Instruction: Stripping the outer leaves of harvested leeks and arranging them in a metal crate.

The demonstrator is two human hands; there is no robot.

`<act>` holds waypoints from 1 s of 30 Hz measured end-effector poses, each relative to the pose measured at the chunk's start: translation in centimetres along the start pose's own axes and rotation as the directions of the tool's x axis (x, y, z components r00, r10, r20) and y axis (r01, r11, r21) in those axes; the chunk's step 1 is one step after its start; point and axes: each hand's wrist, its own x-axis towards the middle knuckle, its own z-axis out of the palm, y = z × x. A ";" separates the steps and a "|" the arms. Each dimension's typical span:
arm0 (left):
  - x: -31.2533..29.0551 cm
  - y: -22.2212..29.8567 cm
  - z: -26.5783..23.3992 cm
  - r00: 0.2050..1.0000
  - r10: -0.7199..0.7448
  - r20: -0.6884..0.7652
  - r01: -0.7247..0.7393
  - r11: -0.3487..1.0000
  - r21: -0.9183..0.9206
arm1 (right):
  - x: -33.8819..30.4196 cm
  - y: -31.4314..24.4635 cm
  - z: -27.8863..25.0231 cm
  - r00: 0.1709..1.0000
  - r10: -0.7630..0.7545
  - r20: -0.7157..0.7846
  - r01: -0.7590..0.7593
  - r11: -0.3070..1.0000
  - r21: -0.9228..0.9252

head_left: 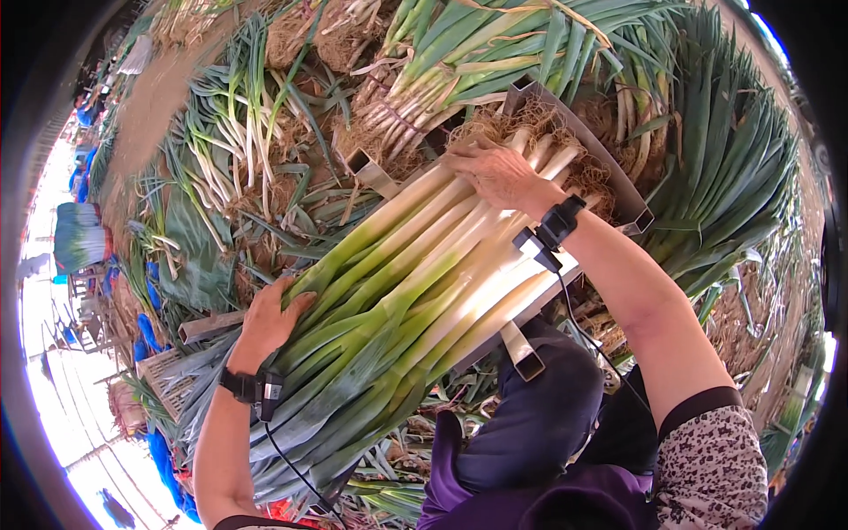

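Note:
A broad layer of leeks [415, 265] lies slantwise across a metal frame in front of me. Their white shafts and roots point to the far right, and the green leaves spread to the near left. My right hand [495, 175] is curled over the white end of the outermost leek, close to the roots [535, 124]; its fingertips are partly hidden. Against the far left edge of the green leaves rests my left hand [269, 318], thumb apart from the fingers and not closed round any stalk. Each wrist wears a black strap with a small cabled device.
A metal plate [609, 163] borders the root ends, and square metal tubes [373, 172] jut from the frame. Leek bundles [495, 62] lie beyond; a tall green pile [724, 150] stands at right. Loose thinner stalks [234, 132] cover the far left ground. My knee [556, 397] is close below.

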 end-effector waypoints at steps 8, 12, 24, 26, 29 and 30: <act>-0.2 0.7 1.3 0.982 0.141 -0.129 -0.122 0.982 0.142 | -0.6 -1.2 0.7 0.983 -0.184 -0.007 0.184 0.983 -0.005; 0.1 0.8 1.5 0.985 0.132 -0.114 -0.113 0.980 0.161 | -0.6 -0.9 1.1 0.985 -0.155 -0.070 0.156 0.988 0.013; 3.4 0.6 0.4 0.974 0.178 0.140 -0.150 0.970 -0.190 | 1.9 -0.8 2.6 0.998 0.065 0.027 -0.064 0.996 -0.058; 4.7 0.3 0.5 0.974 0.105 0.200 -0.085 0.991 -0.106 | 1.8 -0.7 1.0 0.977 0.132 0.168 -0.127 0.991 -0.041; 5.4 -1.5 1.3 0.953 0.150 0.265 -0.113 0.982 -0.149 | 1.7 -1.9 -0.8 0.955 0.154 0.252 -0.130 0.985 -0.110; 5.5 -1.2 1.9 0.942 0.185 0.281 -0.151 0.979 -0.137 | 1.6 -1.2 -0.6 0.957 0.160 0.242 -0.138 0.985 -0.105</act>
